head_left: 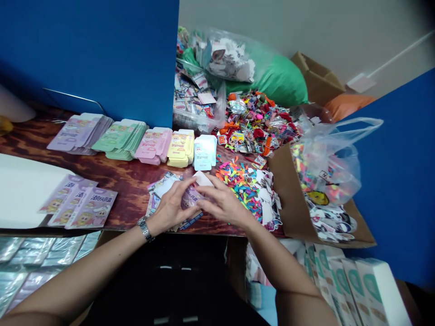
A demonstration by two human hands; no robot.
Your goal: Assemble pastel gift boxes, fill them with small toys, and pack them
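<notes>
Between my two hands is a small purple printed carton (190, 196), its white flap standing up at the far end. My left hand (172, 203), with a metal watch at the wrist, grips the carton's left side. My right hand (222, 200) has its fingers on the right side and near the flap. Under my hands lies a spread of printed cards (157, 195), partly hidden by them. Just right of my right hand is a pile of small colourful balloons (243, 185), beside white-backed cut-out stickers (268, 199).
Stacks of flat cartons in purple (76, 133), green (118, 138), pink (152, 145), yellow (180, 147) and blue (205, 151) line the back. Purple filled cartons (91, 208) lie left. Trinkets (258, 117) heap behind; a cardboard box (288, 194) stands right.
</notes>
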